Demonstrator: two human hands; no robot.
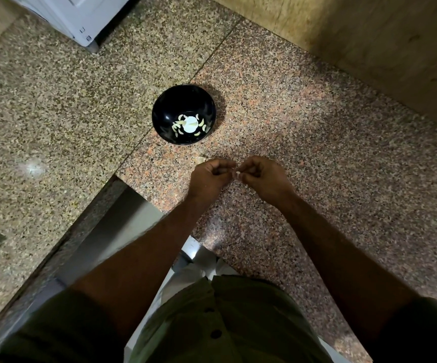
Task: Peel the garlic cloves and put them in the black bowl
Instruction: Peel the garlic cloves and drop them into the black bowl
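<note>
Speckled granite fills the view — a counter (290,127) in pinkish-brown stone, meeting a greyer, greener slab on the left along a dark seam. A tan wall (369,35) rises at the upper right, and the corner of a white appliance (76,19) shows at the top left.

On the counter, just right of the seam, stands the black bowl (183,100). Inside it lie several pale peeled cloves (179,125), scattered around a bright round glare at the bottom.

Nearer the camera, both hands hover low over the counter, close together, knuckles up. The left hand (211,175) has its fingers curled inward, and the right hand (263,174) is curled likewise. Between their fingertips sits a small whitish garlic clove (237,174) — both hands pinch it, thumb and forefinger of each meeting at it. Only a sliver of the clove shows, so how much skin remains on it cannot be told.

Just beyond the left hand, on the counter between hands and bowl, lies a small pale scrap (202,160); whether it is skin or a clove is unclear. Bare forearms run down to short olive-green sleeves, and an olive shirt (225,323) with dark buttons fills the lower edge of the view.
</note>
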